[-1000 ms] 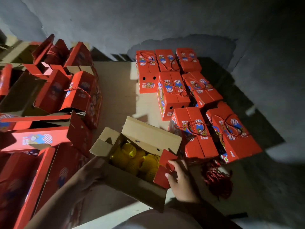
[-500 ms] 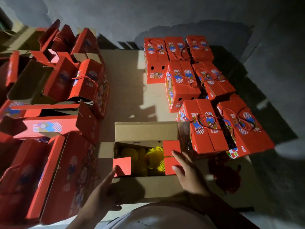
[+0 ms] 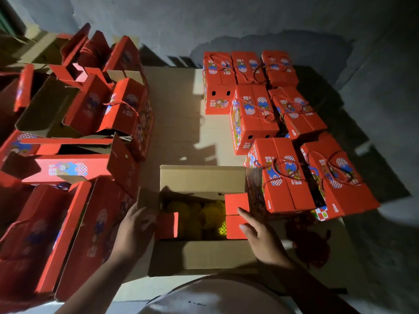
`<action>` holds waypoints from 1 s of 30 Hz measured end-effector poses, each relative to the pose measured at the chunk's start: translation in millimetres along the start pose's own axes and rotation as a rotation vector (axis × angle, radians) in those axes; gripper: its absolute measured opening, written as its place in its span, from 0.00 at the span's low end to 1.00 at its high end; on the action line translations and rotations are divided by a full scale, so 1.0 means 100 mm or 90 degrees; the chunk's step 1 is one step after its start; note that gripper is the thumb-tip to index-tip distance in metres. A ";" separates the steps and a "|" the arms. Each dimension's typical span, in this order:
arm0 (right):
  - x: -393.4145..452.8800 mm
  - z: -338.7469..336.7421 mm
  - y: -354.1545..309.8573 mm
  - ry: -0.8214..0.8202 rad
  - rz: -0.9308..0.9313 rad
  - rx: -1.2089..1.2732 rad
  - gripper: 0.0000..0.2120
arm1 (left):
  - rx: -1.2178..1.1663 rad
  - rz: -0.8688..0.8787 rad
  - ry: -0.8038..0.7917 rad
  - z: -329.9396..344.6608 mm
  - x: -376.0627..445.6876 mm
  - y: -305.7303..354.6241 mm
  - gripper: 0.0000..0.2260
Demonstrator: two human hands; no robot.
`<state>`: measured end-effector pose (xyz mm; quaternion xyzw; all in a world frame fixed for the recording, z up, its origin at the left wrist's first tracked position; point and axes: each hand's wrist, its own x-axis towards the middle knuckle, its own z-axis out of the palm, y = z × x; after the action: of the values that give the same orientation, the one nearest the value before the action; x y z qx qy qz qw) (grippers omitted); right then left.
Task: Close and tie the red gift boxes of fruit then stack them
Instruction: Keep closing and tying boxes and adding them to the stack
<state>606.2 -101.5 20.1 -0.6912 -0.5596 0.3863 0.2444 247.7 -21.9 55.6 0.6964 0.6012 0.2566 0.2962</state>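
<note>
Pressing down end flaps of open box point(image 3: 199, 254): left hand point(image 3: 133, 225), right hand point(image 3: 260, 239).

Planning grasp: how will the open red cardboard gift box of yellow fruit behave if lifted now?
Open red cardboard gift box probably heavy: yellow fruit fills it. Loose flaps likely flop, since only left hand and right hand press them.

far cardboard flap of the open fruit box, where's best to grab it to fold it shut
Grip the far brown cardboard flap of the open box at its free far edge, reaching over the yellow fruit. It stands open with a long, bare edge, hinged on the near side.
</note>
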 end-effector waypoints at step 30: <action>-0.04 -0.05 -0.19 0.151 0.020 -0.008 0.26 | 0.101 0.031 -0.102 0.08 0.01 0.02 0.35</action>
<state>598.7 -99.8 39.1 -0.7421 -0.5182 0.3024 0.2988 255.4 -22.4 51.4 0.7504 0.5768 0.1588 0.2810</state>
